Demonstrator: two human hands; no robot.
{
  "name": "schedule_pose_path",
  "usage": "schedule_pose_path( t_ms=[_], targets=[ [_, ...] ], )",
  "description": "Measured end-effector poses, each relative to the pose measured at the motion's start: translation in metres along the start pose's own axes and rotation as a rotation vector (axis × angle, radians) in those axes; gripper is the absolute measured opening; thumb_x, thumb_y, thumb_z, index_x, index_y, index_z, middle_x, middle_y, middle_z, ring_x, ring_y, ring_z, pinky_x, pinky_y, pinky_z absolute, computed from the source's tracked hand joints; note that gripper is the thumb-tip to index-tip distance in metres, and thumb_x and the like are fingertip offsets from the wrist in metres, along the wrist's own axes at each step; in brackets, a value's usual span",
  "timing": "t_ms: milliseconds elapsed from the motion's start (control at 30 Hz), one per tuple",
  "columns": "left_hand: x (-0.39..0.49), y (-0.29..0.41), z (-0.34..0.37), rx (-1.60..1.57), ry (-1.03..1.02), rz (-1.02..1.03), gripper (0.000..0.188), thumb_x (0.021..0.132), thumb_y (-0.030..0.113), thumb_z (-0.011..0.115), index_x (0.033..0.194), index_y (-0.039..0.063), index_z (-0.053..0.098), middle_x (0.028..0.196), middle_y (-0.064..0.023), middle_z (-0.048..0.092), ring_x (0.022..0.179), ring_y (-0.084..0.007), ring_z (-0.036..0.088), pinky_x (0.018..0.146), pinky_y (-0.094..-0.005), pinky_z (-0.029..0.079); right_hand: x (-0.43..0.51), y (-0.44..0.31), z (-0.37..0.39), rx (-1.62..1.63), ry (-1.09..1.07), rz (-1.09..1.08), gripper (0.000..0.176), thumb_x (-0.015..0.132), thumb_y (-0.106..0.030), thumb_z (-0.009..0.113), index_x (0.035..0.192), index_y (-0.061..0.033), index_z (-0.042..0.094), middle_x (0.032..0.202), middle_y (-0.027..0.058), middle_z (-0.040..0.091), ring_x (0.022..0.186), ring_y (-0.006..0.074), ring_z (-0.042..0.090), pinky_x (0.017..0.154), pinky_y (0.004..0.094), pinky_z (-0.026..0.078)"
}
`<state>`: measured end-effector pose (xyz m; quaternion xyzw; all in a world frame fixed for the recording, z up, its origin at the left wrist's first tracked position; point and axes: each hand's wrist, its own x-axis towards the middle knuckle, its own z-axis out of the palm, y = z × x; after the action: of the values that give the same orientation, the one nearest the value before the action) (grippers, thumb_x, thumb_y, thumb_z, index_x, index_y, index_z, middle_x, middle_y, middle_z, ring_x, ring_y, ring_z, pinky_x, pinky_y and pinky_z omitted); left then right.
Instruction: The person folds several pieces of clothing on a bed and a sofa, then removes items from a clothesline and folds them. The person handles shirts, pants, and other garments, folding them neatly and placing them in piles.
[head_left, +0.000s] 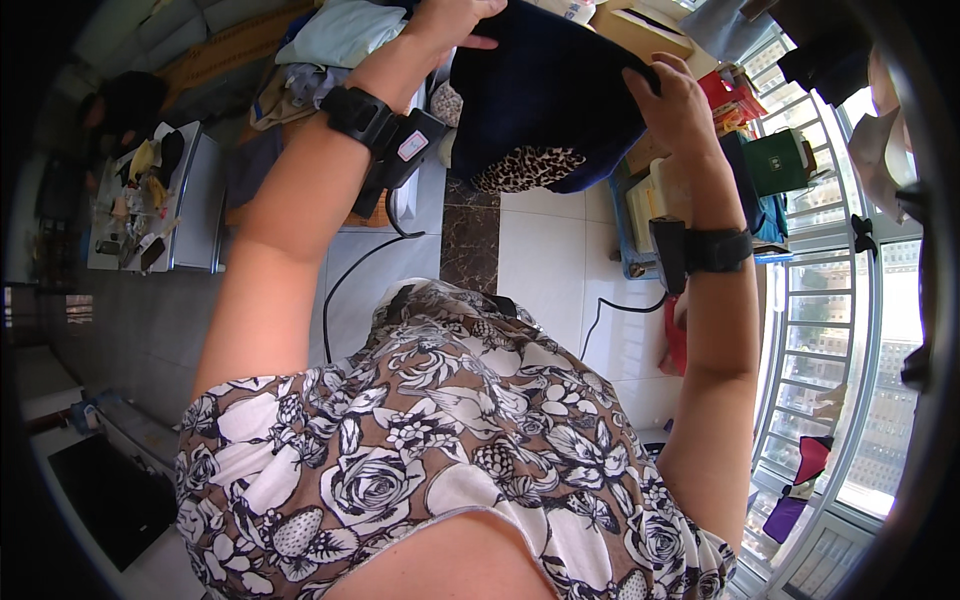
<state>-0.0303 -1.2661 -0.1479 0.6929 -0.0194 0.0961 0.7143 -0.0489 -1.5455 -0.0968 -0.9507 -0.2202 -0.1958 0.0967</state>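
Observation:
A dark navy cloth garment (551, 90) is stretched out in front of me at the top of the view, its lower end hanging over the floor. Near that end shows a leopard-print patch (529, 168). My left hand (454, 26) grips the garment's left side, close to the picture's top edge. On the right, my right hand (675, 105) pinches the other edge between thumb and fingers. Each forearm wears a black strap with a small box, the left strap (358, 116) and the right strap (718, 250). The garment's top runs out of view.
Folded clothes (341, 37) are piled at upper left. A white table (184, 202) with assorted small items stands further left, a person (131, 105) behind it. At right are a blue rack (636, 244), a green bag (776, 161) and barred windows (817, 300). Black cables (328, 292) hang beside me.

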Motion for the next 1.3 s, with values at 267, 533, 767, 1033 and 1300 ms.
schedule_pose_path(
  t_ms=[267, 533, 767, 1033, 1300],
  targets=[
    [0.016, 0.024, 0.015, -0.6, 0.004, -0.137, 0.008, 0.081, 0.007, 0.059, 0.089, 0.005, 0.058, 0.081, -0.0048, 0.06, 0.079, -0.0203, 0.06, 0.073, -0.0392, 0.052, 0.024, 0.018, -0.018, 0.647, -0.027, 0.083, 0.041, 0.089, -0.037, 0.056, 0.107, -0.0012, 0.063, 0.092, 0.0115, 0.066, 0.084, 0.0216, 0.061, 0.076, 0.026, 0.048],
    [-0.003, 0.045, 0.021, -0.655, -0.012, -0.11, 0.038, 0.079, -0.002, 0.056, 0.116, 0.004, 0.052, 0.092, -0.004, 0.054, 0.086, -0.0183, 0.057, 0.074, -0.037, 0.053, 0.003, 0.024, -0.031, 0.545, -0.231, 0.127, 0.031, 0.091, -0.023, 0.056, 0.111, 0.0004, 0.059, 0.098, 0.0157, 0.063, 0.092, 0.0242, 0.059, 0.082, 0.0299, 0.045],
    [-0.021, 0.061, 0.032, -0.475, -0.382, -0.078, 0.041, 0.08, -0.002, 0.056, 0.121, 0.004, 0.053, 0.102, -0.0047, 0.057, 0.086, -0.0174, 0.059, 0.077, -0.0369, 0.054, -0.004, 0.042, -0.021, 0.425, -0.038, 0.081, 0.025, 0.089, -0.012, 0.053, 0.112, -0.0023, 0.056, 0.106, 0.0176, 0.059, 0.099, 0.0341, 0.057, 0.085, 0.036, 0.045],
    [-0.019, 0.051, 0.03, -0.074, -0.212, 0.059, 0.047, 0.078, 0.006, 0.063, 0.125, 0.004, 0.053, 0.096, -0.0089, 0.062, 0.079, -0.0127, 0.06, 0.074, -0.0236, 0.051, 0.003, 0.047, -0.025, 0.119, 0.022, -0.031, 0.028, 0.084, -0.004, 0.047, 0.111, -0.0031, 0.057, 0.102, 0.0184, 0.061, 0.096, 0.0365, 0.059, 0.084, 0.038, 0.047],
    [-0.054, 0.081, 0.03, 0.343, 0.266, 0.627, 0.093, 0.072, 0.018, 0.071, 0.145, 0.006, 0.015, 0.144, -0.0187, 0.025, 0.135, -0.0305, 0.022, 0.104, -0.0384, 0.033, 0.041, -0.006, -0.076, 0.969, -0.057, 0.078, 0.03, 0.086, -0.008, 0.046, 0.111, 0.0009, 0.061, 0.091, 0.0078, 0.065, 0.083, 0.0141, 0.06, 0.078, 0.0244, 0.047]
  ],
)
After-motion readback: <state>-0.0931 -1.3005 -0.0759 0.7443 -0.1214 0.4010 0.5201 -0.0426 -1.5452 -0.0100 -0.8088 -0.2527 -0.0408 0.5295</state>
